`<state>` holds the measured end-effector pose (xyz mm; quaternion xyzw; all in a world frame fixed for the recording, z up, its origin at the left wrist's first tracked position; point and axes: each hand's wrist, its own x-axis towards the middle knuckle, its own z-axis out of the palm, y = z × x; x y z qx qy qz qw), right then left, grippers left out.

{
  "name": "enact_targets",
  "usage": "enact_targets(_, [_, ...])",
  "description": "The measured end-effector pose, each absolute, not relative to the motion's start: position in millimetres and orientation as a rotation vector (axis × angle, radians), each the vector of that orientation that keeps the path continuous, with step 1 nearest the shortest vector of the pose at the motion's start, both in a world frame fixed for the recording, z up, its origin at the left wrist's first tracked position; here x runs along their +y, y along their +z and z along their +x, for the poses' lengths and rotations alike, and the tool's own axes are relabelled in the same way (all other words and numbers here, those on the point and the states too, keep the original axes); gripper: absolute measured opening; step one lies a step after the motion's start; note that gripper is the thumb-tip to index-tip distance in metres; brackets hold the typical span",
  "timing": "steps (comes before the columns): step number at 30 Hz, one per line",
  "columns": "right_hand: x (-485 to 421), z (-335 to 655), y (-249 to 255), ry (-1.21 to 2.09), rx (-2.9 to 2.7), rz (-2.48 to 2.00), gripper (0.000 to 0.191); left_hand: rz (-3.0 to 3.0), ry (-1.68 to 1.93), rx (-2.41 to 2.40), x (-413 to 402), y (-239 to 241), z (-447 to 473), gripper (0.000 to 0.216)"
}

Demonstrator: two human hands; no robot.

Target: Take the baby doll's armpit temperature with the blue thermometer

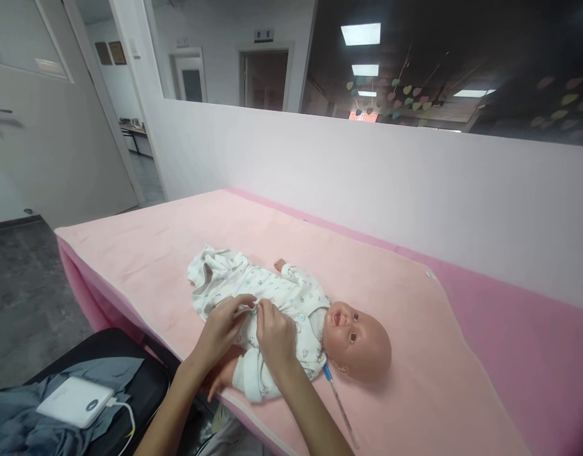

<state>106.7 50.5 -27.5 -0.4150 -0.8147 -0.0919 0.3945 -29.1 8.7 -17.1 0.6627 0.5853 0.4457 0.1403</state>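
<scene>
head: hands [222, 328] [275, 334] on doll's [362, 342] romper [291, 296]

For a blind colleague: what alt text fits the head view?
The left hand and right hand pinch the white printed sleepsuit on a baby doll lying face-up on a pink mat, a thin thermometer by its head.

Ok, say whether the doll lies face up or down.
Face up: the doll lies on its back on the mat, eyes and mouth showing.

The baby doll [360, 342], in a white printed romper [284, 294], lies face-up on the pink pad [415, 405].
</scene>
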Motion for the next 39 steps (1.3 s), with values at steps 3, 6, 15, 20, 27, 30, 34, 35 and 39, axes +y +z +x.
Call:
enact_targets(3, [50, 107, -28, -0.226, -2.073, -1.054, 0.019, 1.927, 1.282, 1.672, 9, -15, -29, 0.026])
enact_targets(6, [50, 107, -28, -0.210, -2.077, -1.055, 0.019, 1.933, 1.285, 1.683, 9, -15, -30, 0.025])
enact_targets(15, [51, 106, -28, -0.205, -2.070, -1.062, 0.015, 1.841, 1.366, 1.743, 6, -17, -28, 0.025])
enact_targets(20, [51, 105, -29, -0.194, -2.059, -1.055, 0.018, 1.824, 1.540, 1.837, 4, -12, -29, 0.021])
enact_targets(27, [51, 106, -31, -0.173, -2.070, -1.072, 0.021, 1.963, 1.215, 1.824, 13, -18, -33, 0.025])
enact_targets(30, [51, 106, -31, -0.172, -2.079, -1.075, 0.021, 1.958, 1.191, 1.848, 16, -21, -35, 0.026])
enact_targets(34, [51, 106, -30, -0.170, -2.087, -1.068, 0.021, 1.969, 1.161, 1.838, 16, -22, -37, 0.025])
enact_targets(35, [51, 106, -30, -0.170, -2.088, -1.069, 0.021, 1.971, 1.156, 1.834, 16, -21, -38, 0.025])
enact_targets(39, [50, 106, -29, -0.171, -2.100, -1.075, 0.020, 1.983, 1.161, 1.827, 16, -22, -39, 0.024])
